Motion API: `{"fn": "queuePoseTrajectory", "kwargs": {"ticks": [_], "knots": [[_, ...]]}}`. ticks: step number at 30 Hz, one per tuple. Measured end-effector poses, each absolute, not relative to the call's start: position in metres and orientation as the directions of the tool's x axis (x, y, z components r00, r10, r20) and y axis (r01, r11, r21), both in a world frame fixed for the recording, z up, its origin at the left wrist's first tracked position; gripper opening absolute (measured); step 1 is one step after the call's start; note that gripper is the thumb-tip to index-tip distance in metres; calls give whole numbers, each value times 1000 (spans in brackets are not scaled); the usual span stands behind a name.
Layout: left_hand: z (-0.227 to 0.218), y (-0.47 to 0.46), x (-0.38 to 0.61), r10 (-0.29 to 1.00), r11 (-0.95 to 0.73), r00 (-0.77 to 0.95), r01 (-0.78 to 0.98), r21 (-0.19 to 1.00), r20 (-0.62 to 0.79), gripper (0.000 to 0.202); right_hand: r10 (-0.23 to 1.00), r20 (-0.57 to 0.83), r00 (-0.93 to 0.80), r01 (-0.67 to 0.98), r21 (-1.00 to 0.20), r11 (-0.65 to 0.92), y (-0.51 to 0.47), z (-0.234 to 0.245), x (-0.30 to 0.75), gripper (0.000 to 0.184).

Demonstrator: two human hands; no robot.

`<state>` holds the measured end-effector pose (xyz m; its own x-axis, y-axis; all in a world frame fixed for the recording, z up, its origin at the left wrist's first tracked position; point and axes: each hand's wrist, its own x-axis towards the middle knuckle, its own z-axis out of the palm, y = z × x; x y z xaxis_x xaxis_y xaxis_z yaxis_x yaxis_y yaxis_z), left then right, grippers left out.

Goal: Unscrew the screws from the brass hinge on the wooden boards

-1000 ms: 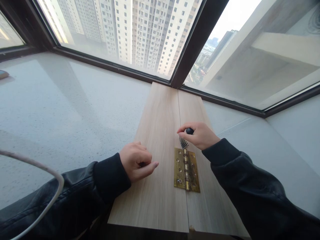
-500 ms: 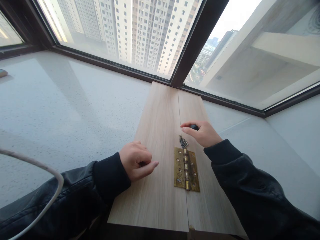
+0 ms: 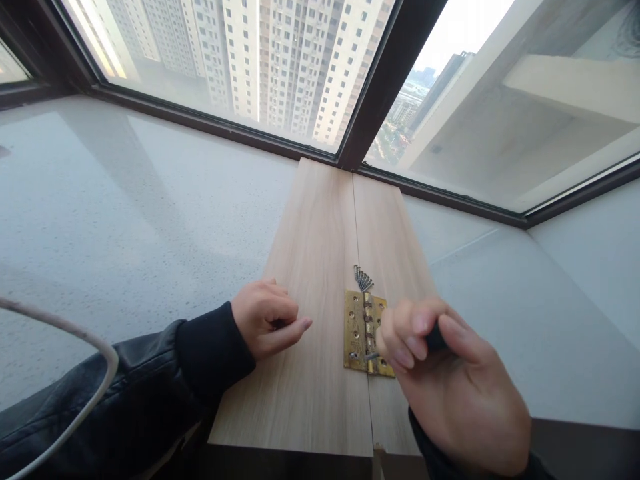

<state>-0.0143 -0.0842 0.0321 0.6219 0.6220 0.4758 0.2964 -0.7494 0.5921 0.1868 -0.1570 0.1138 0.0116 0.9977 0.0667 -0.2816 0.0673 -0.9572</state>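
A brass hinge (image 3: 361, 327) lies over the seam of two pale wooden boards (image 3: 320, 267). Just beyond its far end sits a small fan of several screws (image 3: 363, 277). My right hand (image 3: 445, 373) is raised close to the camera, over the hinge's right leaf, fingers curled round a small dark tool (image 3: 434, 339) whose metal tip (image 3: 371, 357) points at the hinge's near left corner. My left hand (image 3: 267, 320) rests on the left board beside the hinge, fingers curled in loosely; whether it holds anything is hidden.
The boards lie on a speckled grey stone sill (image 3: 125, 220) and reach the dark window frame (image 3: 380, 87). A white cable (image 3: 75, 333) arcs over my left sleeve at lower left.
My right hand has come back from beyond the screws toward me, lifted and turned palm up with the dark tool over the hinge. The left hand has stayed put.
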Motion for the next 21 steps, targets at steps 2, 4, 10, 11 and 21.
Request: {"fn": "queuePoseTrajectory", "kwargs": {"ticks": [2,4,10,11,21], "knots": [[32,-84,-14,627,-743,618,293,601,474,45,994,103,40,-277,-954,110,-164,104,181,22],[33,-85,-14,634,-734,614,287,615,470,44,989,134,68,-263,-953,147,-166,97,179,22],[32,-85,-14,645,-721,614,289,630,456,44,983,168,79,-266,-946,183,-168,89,182,21],[31,-85,-14,645,-720,612,288,631,457,44,983,168,80,-274,-944,184,-169,88,182,20],[34,-85,-15,641,-717,623,278,639,448,43,947,222,233,-141,-956,259,-178,79,178,10]]}}
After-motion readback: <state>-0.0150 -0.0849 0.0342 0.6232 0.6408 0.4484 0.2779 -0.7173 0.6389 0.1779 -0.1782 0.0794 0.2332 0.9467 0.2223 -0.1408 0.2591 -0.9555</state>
